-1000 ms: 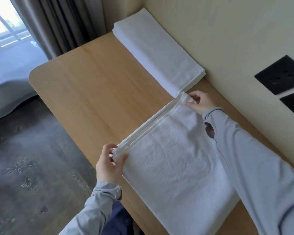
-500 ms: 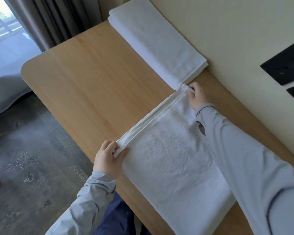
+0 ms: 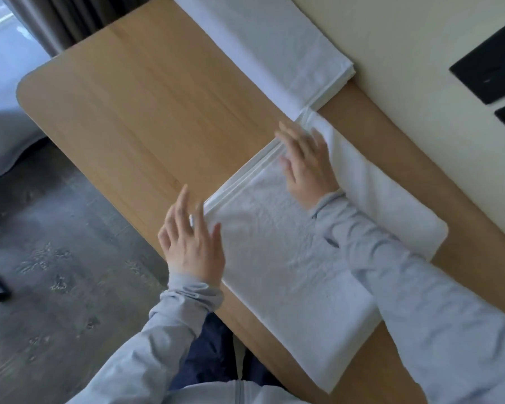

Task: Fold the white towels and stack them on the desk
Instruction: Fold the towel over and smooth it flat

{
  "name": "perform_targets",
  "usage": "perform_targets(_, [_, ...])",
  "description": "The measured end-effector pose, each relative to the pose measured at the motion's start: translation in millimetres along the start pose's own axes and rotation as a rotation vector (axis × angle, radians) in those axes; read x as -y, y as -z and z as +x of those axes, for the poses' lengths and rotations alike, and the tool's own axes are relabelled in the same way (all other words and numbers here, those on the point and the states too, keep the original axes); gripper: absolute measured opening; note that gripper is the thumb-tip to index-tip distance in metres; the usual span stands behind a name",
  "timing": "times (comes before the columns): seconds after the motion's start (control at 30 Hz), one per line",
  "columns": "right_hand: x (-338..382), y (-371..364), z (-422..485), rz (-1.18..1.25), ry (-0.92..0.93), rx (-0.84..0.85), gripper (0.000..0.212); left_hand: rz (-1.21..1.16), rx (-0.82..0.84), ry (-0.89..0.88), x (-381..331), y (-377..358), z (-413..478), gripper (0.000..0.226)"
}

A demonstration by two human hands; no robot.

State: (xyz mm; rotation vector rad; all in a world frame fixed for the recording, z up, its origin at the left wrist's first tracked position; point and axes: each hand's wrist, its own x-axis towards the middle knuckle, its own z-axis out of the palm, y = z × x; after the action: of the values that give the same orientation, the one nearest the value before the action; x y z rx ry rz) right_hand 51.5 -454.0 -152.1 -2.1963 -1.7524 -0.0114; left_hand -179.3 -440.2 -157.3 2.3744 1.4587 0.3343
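A folded white towel (image 3: 280, 252) lies flat on the wooden desk (image 3: 164, 112) in front of me, its layered edge facing the desk's far end. My left hand (image 3: 191, 237) is at the towel's near-left corner with straight, spread fingers that hold nothing. My right hand (image 3: 306, 158) lies flat with spread fingers on the towel's far edge. A second folded white towel (image 3: 277, 51) rests against the wall at the back of the desk, its corner touching the first towel.
Bare desk surface stretches left of the towels to a rounded corner (image 3: 27, 88). Black wall plates (image 3: 490, 74) sit on the cream wall at right. Dark floor (image 3: 56, 272) lies beyond the desk's left edge, curtains (image 3: 64, 21) at the top left.
Both hands have let go of the towel's far corners. Their fingers are now straight and spread, the right hand lying flat on the towel's edge. The towel lies flat.
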Motion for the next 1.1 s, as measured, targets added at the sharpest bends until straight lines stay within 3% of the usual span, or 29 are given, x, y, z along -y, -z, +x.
perform_targets(0.1, [23, -10, -50, 0.031, 0.402, 0.209, 0.046, 0.084, 0.18, -0.328, -22, -16, -10, 0.064])
perform_targets(0.17, [5, -12, -52, -0.059, 0.459, 0.407, 0.054, 0.13, 0.266, -0.364, -13, -27, -13, 0.072])
perform_targets(0.23, [-31, -12, -36, -0.163, 0.349, 0.484, 0.061, 0.157, 0.273, -0.399, 2, -35, -16, 0.075])
perform_targets(0.37, [-98, -7, -1, -0.208, -0.053, 0.398, 0.057, 0.116, 0.262, -0.379, 7, -45, -16, 0.076])
perform_targets(0.53, [-104, -9, 15, -0.184, -0.247, 0.377, 0.056, 0.007, 0.239, -0.307, 6, -40, -7, 0.072])
perform_targets(0.63, [-80, 1, -6, -0.045, -0.277, 0.2, 0.055, -0.152, 0.212, -0.172, 0, -37, 0, 0.069])
perform_targets(0.73, [-60, 18, -54, 0.066, -0.323, 0.011, 0.05, -0.207, 0.067, -0.055, -6, -36, 19, 0.057])
perform_targets(0.83, [-42, 27, -103, 0.076, -0.389, -0.008, 0.05, -0.144, 0.04, 0.03, -8, -41, 36, 0.044])
perform_targets(0.93, [-10, 16, -132, 0.022, -0.085, 0.148, 0.056, -0.107, 0.067, 0.098, -7, -48, 45, 0.042])
perform_targets(1.0, [3, 2, -141, -0.047, 0.121, 0.282, 0.058, -0.108, 0.032, 0.018, -4, -51, 48, 0.034])
perform_targets(1.1, [-26, -1, -140, -0.165, 0.154, 0.388, 0.062, -0.18, -0.059, -0.107, 1, -50, 49, 0.026])
